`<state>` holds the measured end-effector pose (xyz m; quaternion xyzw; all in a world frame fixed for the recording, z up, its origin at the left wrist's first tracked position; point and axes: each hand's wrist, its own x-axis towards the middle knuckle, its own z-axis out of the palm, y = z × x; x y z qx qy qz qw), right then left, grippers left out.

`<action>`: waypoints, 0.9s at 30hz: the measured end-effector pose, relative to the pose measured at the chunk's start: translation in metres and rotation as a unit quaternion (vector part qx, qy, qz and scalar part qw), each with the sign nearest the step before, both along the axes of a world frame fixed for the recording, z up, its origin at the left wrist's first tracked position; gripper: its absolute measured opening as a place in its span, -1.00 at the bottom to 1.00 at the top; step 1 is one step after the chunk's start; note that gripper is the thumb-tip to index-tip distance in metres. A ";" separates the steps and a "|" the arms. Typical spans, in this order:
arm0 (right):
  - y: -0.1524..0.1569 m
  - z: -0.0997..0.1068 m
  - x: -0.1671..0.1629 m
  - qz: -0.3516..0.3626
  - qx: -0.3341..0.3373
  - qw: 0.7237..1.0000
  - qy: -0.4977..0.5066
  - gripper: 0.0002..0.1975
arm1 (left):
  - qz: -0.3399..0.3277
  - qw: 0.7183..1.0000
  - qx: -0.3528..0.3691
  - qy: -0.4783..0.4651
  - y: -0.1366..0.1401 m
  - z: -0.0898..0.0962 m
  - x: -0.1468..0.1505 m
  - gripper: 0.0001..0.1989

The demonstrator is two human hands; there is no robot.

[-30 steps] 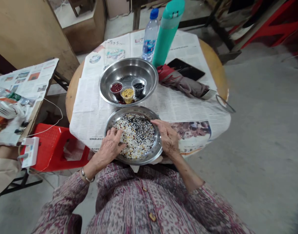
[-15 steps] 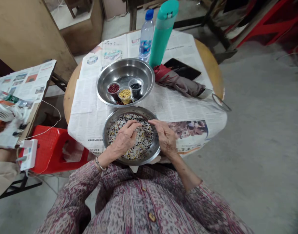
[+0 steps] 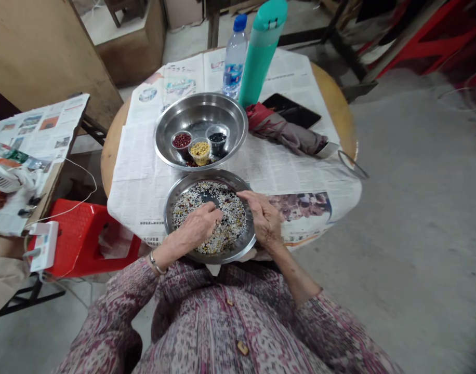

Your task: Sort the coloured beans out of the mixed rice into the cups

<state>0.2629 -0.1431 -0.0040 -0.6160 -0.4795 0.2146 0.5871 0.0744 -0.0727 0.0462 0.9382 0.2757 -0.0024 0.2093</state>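
A shallow metal basin [image 3: 171, 238] stands at the near table edge, spread with mixed white, black, yellow and dark red grains and beans [image 3: 232, 221]. Over its middle, my left hand [image 3: 201, 223] has its fingers curled down into the mix, so its fingertips and anything between them are hidden. Behind the knuckles a dark patch of basin floor shows. My right hand [image 3: 266, 221] grips the right rim, its fingers bent together over the edge. Farther back, a wider metal basin [image 3: 238, 109] contains plastic cups of red beans [image 3: 182, 141], yellow beans [image 3: 200, 149] and black beans [image 3: 217, 138].
Newspaper [image 3: 136, 161] covers the round table. Beyond the wider basin stand a water bottle [image 3: 235, 62] and a green bottle [image 3: 261, 57]; a folded umbrella [image 3: 288, 132] and a dark phone or tablet [image 3: 294, 110] lie to the right. A red stool [image 3: 78, 239] is at left.
My left hand has lowered and curled its fingers into the mix, and a bare patch of basin floor has appeared. My right hand stays at the rim.
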 end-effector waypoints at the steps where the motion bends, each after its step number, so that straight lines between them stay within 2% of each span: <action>1: 0.000 0.000 0.000 0.000 0.000 1.000 0.002 -0.62 | 0.016 1.000 0.012 -0.003 0.003 0.000 -0.006 -0.76; 8: -0.001 0.000 -0.001 -0.005 -0.006 1.000 0.011 -0.62 | 0.120 0.985 0.119 -0.042 0.009 0.006 -0.039 -0.81; 9: -0.001 0.001 -0.001 -0.004 -0.005 1.000 0.011 -0.62 | 0.140 0.981 0.126 -0.038 0.007 0.007 -0.041 -0.79; 12: -0.001 0.001 -0.002 -0.003 -0.004 1.000 0.012 -0.63 | 0.184 0.975 0.127 -0.011 0.000 0.006 -0.041 -0.56; 14: 0.000 0.001 -0.001 -0.003 -0.001 1.000 0.010 -0.62 | 0.197 0.974 0.116 -0.001 -0.001 0.002 -0.036 -0.55; 17: 0.000 0.000 -0.001 -0.002 -0.001 1.000 0.007 -0.62 | 0.191 0.978 0.071 -0.038 0.002 -0.005 -0.023 -0.79; 18: 0.000 0.000 -0.001 -0.001 -0.003 1.000 0.006 -0.62 | 0.181 0.980 0.051 -0.060 0.004 -0.007 -0.018 -0.81; 23: 0.000 -0.001 0.000 0.001 -0.006 1.000 -0.004 -0.62 | 0.101 0.982 -0.021 -0.156 0.009 -0.007 0.005 -0.63; 27: 0.000 0.000 0.000 0.003 -0.004 1.000 -0.007 -0.62 | 0.055 0.983 -0.025 -0.176 0.001 0.001 0.004 -0.60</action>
